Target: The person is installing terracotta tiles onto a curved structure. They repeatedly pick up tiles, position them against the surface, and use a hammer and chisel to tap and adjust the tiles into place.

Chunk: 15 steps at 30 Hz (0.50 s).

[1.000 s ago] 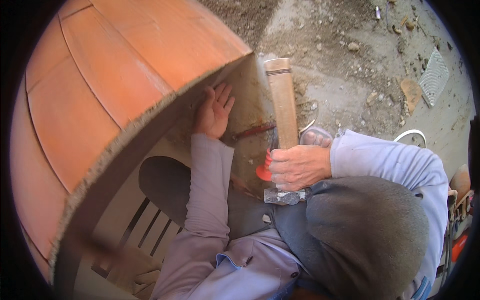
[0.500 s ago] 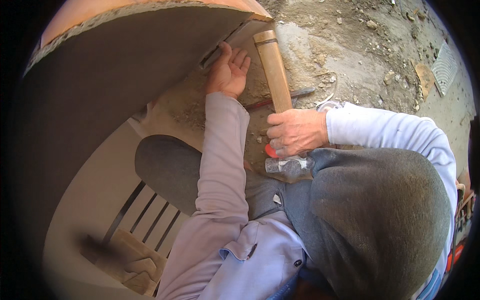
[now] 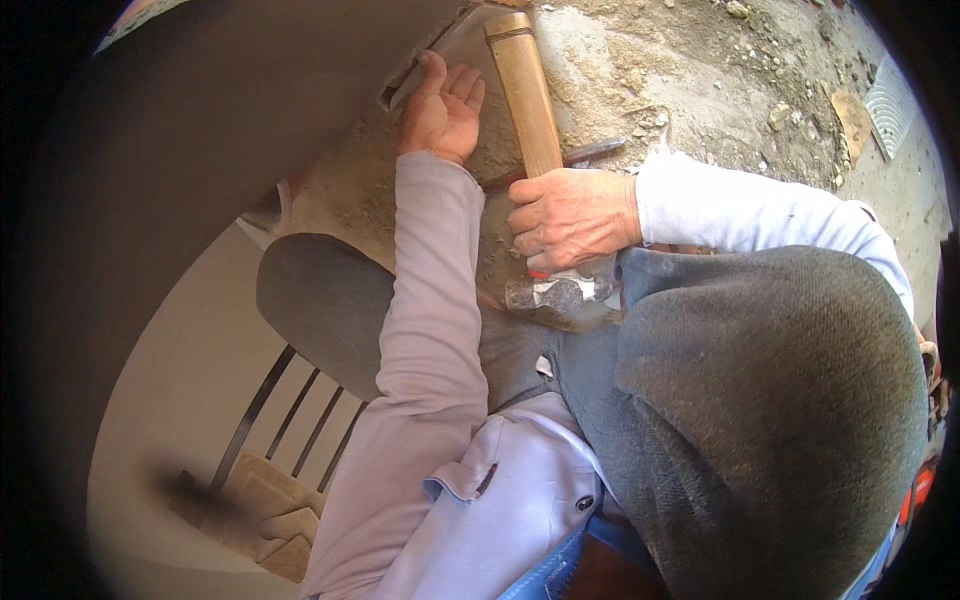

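The right hand (image 3: 575, 222) encircles a wooden-handled hammer (image 3: 532, 112) close below its head, presumably for balance, above the dirt ground (image 3: 690, 135). The left hand (image 3: 440, 120), palm up, fingers extended, grasps nothing beside the dark panel's edge (image 3: 425, 55), perhaps steadying it; contact is unclear.

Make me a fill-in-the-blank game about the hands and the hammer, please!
1. The right hand is wrapped around the wooden ____ of the hammer.
2. Of the hammer's two ends, the right hand is closer to the ____.
3. Instead of making a fist, the left hand is ____.
4. The sleeves are not short; they are ____.

Missing words: handle; head; open; long.
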Tool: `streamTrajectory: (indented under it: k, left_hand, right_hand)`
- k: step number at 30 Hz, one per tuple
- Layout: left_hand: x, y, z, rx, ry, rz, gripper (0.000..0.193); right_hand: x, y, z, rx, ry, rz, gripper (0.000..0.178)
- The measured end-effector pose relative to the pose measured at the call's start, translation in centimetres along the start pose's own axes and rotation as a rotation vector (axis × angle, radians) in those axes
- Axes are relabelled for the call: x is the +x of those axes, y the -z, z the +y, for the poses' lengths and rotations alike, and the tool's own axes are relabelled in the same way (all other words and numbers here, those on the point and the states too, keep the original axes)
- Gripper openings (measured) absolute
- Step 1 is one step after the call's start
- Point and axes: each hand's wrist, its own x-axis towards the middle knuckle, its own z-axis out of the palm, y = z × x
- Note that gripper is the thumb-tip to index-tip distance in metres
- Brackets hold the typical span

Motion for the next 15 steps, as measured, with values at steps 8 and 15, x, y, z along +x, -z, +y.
streamTrajectory:
  k: [8, 15]
  left_hand:
    - [1.3, 1.4, -0.1, -0.023, 0.034, -0.074, 0.093]
    - [1.2, 0.1, -0.1, 0.09, 0.016, -0.084, 0.097]
  right_hand:
    - [0.5, -0.6, -0.9, -0.076, -0.05, 0.043, 0.012]
    - [-0.9, 1.4, -6.3, -0.11, -0.447, -0.069, 0.01]
